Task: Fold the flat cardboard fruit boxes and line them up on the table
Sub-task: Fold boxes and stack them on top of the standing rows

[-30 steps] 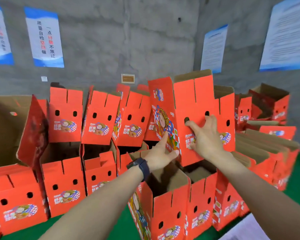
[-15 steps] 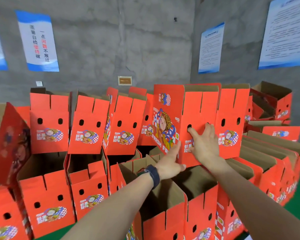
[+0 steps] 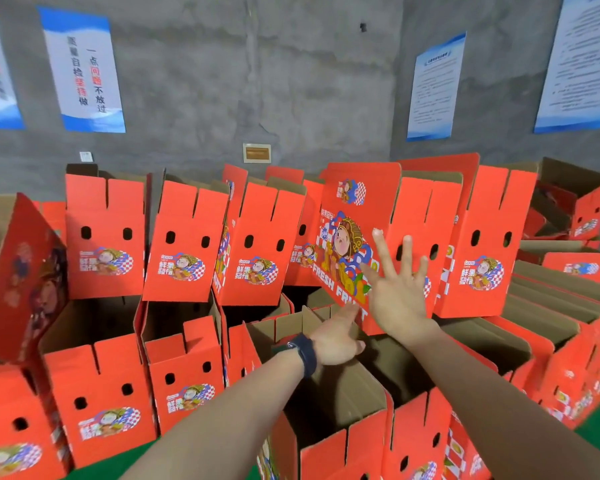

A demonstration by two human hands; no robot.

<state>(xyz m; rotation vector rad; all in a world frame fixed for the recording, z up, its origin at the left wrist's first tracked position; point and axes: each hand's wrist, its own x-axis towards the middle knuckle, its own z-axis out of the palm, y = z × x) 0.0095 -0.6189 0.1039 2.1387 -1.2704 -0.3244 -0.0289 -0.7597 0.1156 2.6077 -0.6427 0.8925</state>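
Toward one o'clock, the right hand [image 3: 399,299] has released the red printed cardboard fruit box [image 3: 357,202], fingers splayed. The left hand [image 3: 336,337] touches its lower edge, fingers straight. Four blue-white paper posters [image 3: 84,71] hang at twelve.

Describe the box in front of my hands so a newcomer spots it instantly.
Below the concrete wall stands an upper row of boxes. Right of centre, behind the right hand, one box shows a large cartoon figure and FRESH FRUIT; its neighbours show two-holed ends.

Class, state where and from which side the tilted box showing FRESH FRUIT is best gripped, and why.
Probably the upright top flaps, from above: the box stands tall and tilted, packed between neighbouring boxes, so its lower sides are crowded.
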